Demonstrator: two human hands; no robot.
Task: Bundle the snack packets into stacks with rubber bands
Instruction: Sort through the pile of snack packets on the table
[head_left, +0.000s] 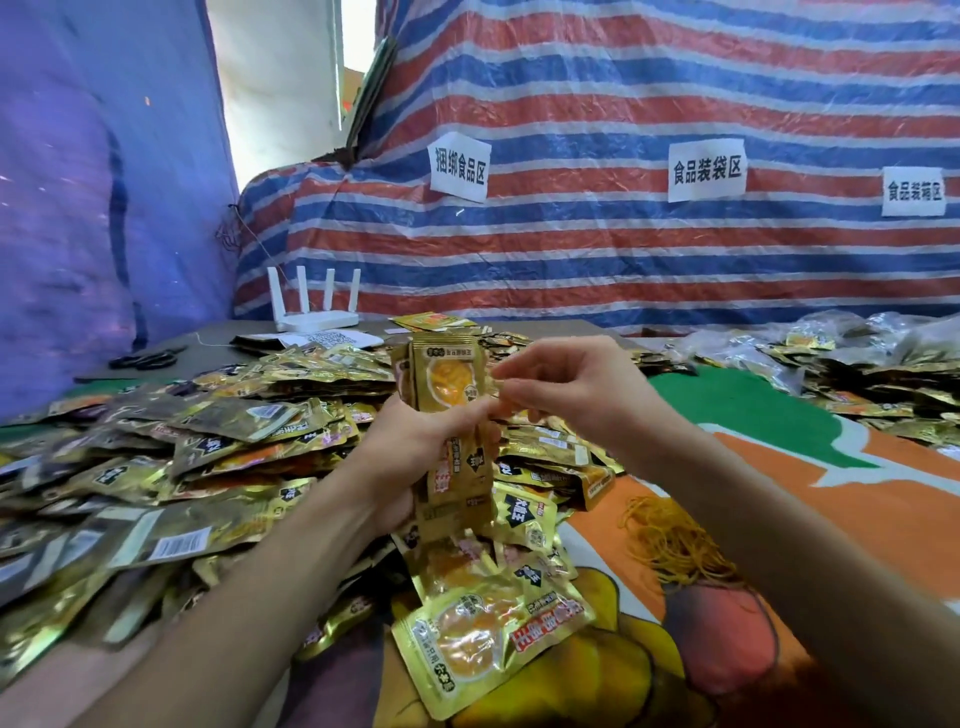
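Standing upright over the surface (753, 405), the stack of packets (451, 384) is clasped mid-height by the curled left grip (415, 452), its upper edge pinched by the right grip (566, 395); light, slippery foil, judged best squeezed mid-stack

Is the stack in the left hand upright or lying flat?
Upright. The left hand grips the stack round its middle, long side vertical, above the pile; the right hand pinches at its edge.
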